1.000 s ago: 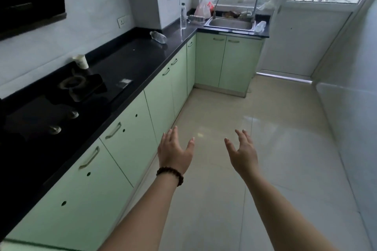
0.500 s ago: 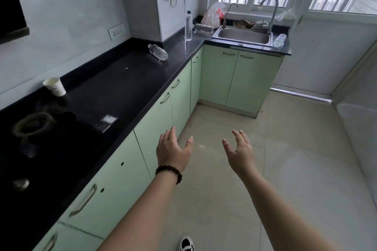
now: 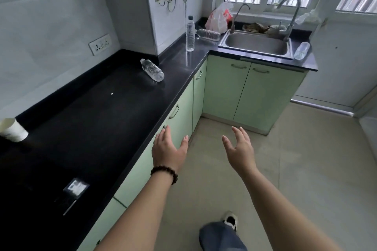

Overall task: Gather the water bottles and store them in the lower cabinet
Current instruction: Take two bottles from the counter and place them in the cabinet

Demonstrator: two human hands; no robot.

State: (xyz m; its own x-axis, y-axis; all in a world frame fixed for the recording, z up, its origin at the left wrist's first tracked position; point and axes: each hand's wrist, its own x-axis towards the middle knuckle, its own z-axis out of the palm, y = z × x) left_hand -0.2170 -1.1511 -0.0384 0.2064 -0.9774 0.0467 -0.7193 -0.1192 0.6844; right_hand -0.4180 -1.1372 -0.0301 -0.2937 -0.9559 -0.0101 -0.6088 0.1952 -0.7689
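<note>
Both hands are empty and spread: the left hand point(image 3: 169, 152) hangs by the counter point(image 3: 98, 120) edge, fingers apart, and the right hand point(image 3: 240, 149) floats over the floor with fingers loosely curled. Neither touches anything.

Four bottles show. One lies on its side point(image 3: 152, 69) mid-counter, one stands upright point(image 3: 190, 34) near the corner, another lies left of the sink point(image 3: 256, 44) by a plastic bag point(image 3: 219, 17), and the fourth lies right of the sink point(image 3: 302, 50), close to the counter's edge. All lower cabinet doors point(image 3: 240, 91) look shut, so nothing is stored yet.

Risks, as a judgement: the lying bottles are round and may roll if nudged, and the one right of the sink could drop to the floor. The upright bottle is tall and narrow, so a careless reach past it could tip it. Whether the caps are tight cannot be told at this distance; a loose one might leak.

Compared with half a second ago, the person has stepped closer to the corner: the bottles and sink sit larger, the cup point(image 3: 12, 130) has slid to the left edge, and a knee and shoe now show below.
</note>
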